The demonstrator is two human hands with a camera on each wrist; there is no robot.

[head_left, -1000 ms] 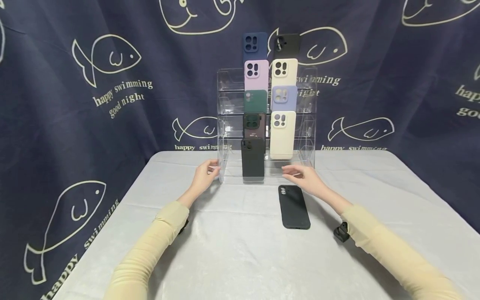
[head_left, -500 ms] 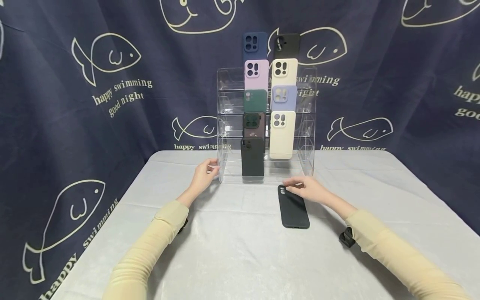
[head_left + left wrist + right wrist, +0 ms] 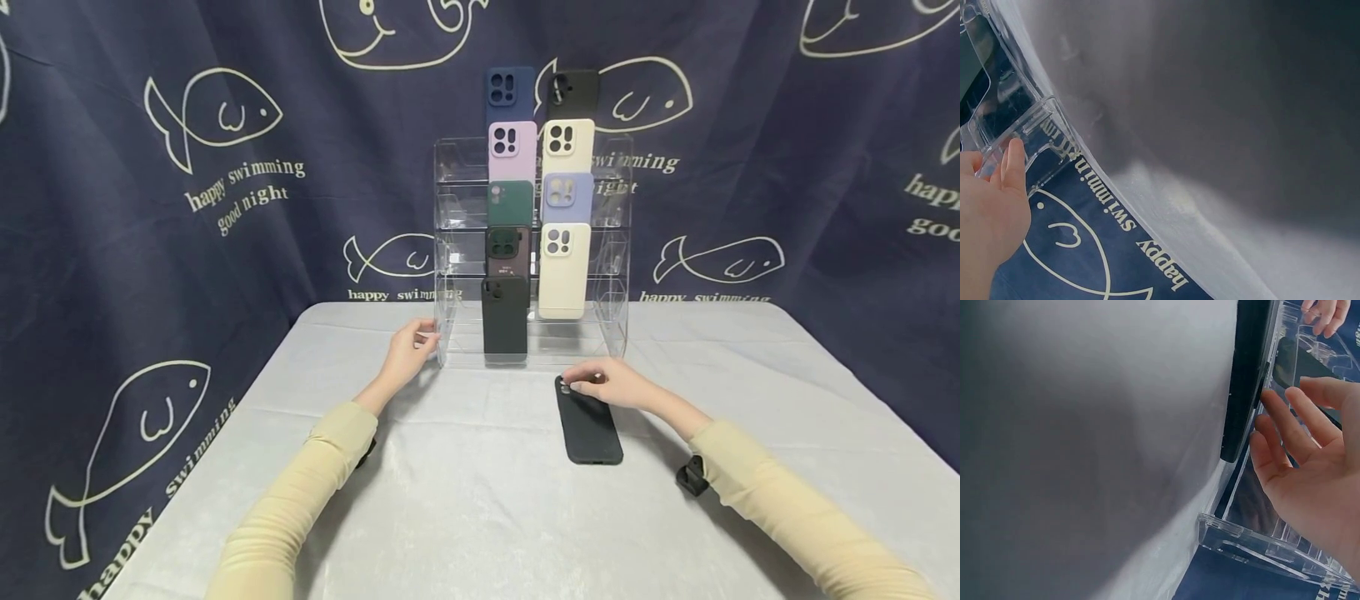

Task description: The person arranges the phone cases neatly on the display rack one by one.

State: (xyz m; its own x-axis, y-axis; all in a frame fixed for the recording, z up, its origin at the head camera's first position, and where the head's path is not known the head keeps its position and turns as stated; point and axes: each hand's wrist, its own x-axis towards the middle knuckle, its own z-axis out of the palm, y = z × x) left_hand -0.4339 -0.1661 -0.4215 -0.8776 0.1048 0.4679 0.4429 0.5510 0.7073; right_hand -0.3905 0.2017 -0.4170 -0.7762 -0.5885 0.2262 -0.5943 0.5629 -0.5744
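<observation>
A black phone case [image 3: 592, 433] lies flat on the table in front of a clear tiered display stand [image 3: 615, 337]. My right hand [image 3: 611, 383] is over the case's upper end, with fingertips on it near the camera holes. In the right wrist view its fingers [image 3: 1285, 422] are loosely bent, right at the edge of the dark case [image 3: 1241, 394]. My left hand [image 3: 408, 350] rests at the left side panel of the stand. In the left wrist view that hand [image 3: 997, 206] has its fingers lying against the clear plastic, mostly extended.
Two columns of phone cases stand on the tiers: a black case [image 3: 505, 317] at the bottom left and a cream case [image 3: 564, 279] to its right, with several others above. A dark blue curtain [image 3: 247, 267] with fish drawings hangs behind the white-covered table [image 3: 450, 517].
My right hand has come down from the stand's front onto the top end of the loose black phone case. The case has slid slightly toward me. My left hand stays put.
</observation>
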